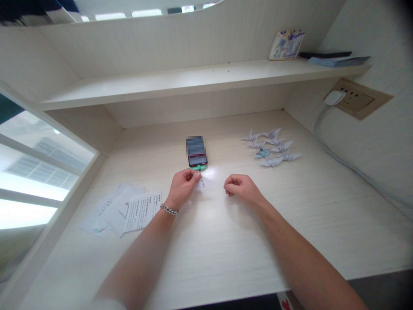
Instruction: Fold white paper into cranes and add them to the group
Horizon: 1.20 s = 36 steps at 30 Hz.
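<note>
Between thumb and fingers my left hand [183, 186] pinches a small folded piece of white paper [204, 182] with print on it; its pointed end sticks out to the right. My right hand [240, 187] hovers just right of that point, fingers curled together and apart from the paper; whether anything tiny is in them I cannot make out. Behind my left hand lies a phone [197, 153] on a green stand [199, 168]. Several folded paper cranes [272, 161], one of them bluish [262, 153], sit in a group at the back right.
Loose printed paper sheets [143, 212] overlap on the desk [206, 258] at left. A shelf [180, 84] spans the back, holding a small box [287, 44] and booklets [338, 61]. On the right wall, a white plug with its cable [351, 168] is in the socket plate [361, 100].
</note>
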Motion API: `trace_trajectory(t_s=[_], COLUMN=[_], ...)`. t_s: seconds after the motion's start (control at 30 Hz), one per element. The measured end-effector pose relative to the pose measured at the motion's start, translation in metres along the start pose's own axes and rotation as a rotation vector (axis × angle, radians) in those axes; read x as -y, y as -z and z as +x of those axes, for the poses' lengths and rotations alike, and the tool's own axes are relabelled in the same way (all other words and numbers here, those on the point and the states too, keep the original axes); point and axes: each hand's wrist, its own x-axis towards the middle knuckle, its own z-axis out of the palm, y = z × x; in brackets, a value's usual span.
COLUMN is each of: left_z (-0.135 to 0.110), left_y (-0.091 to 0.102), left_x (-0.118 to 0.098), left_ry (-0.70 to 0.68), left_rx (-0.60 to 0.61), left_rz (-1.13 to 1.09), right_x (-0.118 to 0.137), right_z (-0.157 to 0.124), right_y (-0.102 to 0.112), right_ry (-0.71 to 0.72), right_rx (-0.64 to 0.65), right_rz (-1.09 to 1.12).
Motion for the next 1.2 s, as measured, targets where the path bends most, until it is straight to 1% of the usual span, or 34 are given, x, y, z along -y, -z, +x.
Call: trace_trajectory(t_s=[0.07,0.2,0.33,0.4,0.5,0.57,0.63,0.7,0.73,0.8,0.87,0.97,1.03,1.1,1.2], left_z=[-0.001,-0.011,-0.019,-0.019,-0.014,-0.008,-0.004,-0.002,-0.003,-0.006,-0.012,-0.016,-0.014,-0.01,-0.004], left_y=[-0.001,-0.014,-0.025,-0.026,-0.02,-0.013,-0.006,-0.003,-0.003,-0.008,-0.016,-0.023,-0.022,-0.017,-0.009], left_x=[-0.002,-0.006,-0.009,-0.008,-0.006,-0.004,-0.002,-0.002,-0.003,-0.005,-0.006,-0.007,-0.006,-0.004,-0.002], left_ry=[-0.021,-0.082,-0.122,-0.113,-0.095,-0.08,-0.065,-0.061,-0.063,-0.072,-0.078,-0.075,-0.054,-0.028,0.0], left_rx=[0.02,0.14,0.168,0.158,0.122,0.069,-0.01,-0.033,-0.023,0.038,0.091,0.116,0.102,0.06,-0.032], left_rz=[0.021,0.13,0.189,0.181,0.147,0.116,0.087,0.072,0.071,0.083,0.096,0.093,0.06,0.005,-0.082], right_x=[0.001,0.005,0.008,0.008,0.005,0.001,-0.002,-0.004,-0.004,-0.001,0.002,0.004,0.003,0.0,-0.002], right_z=[0.0,-0.001,-0.003,-0.003,-0.002,0.0,0.002,0.003,0.003,0.002,0.0,-0.002,-0.002,0.0,0.002], right_y=[0.0,-0.009,-0.016,-0.016,-0.013,-0.009,-0.005,-0.002,-0.002,-0.004,-0.008,-0.013,-0.013,-0.009,-0.003], right_ry=[0.005,0.06,0.105,0.099,0.068,0.043,0.028,0.026,0.031,0.054,0.084,0.103,0.088,0.063,0.035], right_rx=[-0.027,-0.003,0.006,0.008,0.022,0.029,0.019,-0.015,-0.032,-0.049,-0.035,-0.007,0.009,0.016,-0.028], right_rz=[0.017,-0.039,-0.135,-0.151,-0.106,-0.068,-0.046,-0.025,-0.013,0.0,-0.021,-0.092,-0.11,-0.089,-0.027])
